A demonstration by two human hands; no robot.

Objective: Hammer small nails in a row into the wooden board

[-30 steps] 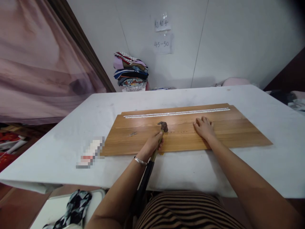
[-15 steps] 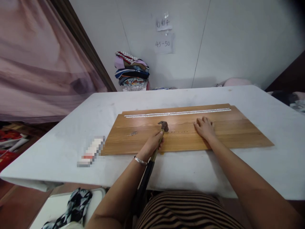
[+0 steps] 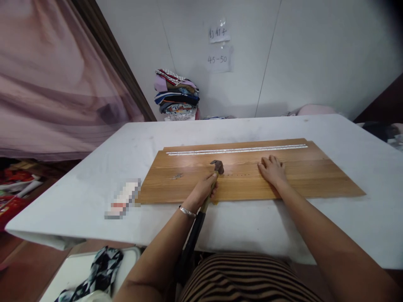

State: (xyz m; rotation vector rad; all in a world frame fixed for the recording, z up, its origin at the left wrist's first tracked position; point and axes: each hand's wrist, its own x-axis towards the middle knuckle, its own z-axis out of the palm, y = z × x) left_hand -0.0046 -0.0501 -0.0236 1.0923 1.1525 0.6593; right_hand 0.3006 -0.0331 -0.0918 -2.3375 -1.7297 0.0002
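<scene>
Here, one hammer in the left hand, two white strips.

Seemingly a room in a home, given the pink curtain, piled fabrics and cloth-covered table.

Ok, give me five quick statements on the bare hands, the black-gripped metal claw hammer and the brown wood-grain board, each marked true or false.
1. The bare left hand grips the black-gripped metal claw hammer. True.
2. The bare right hand is also on the hammer. False: it rests on the brown wood-grain board.
3. The small pile of thin metal nails lies on the board, left of the hammer's head. True.
4. The two long, narrow white strips run along the board's near edge. False: they run near its far edge.
5. A row of small dark dots lies between the hammer's head and the right hand. True.
</scene>
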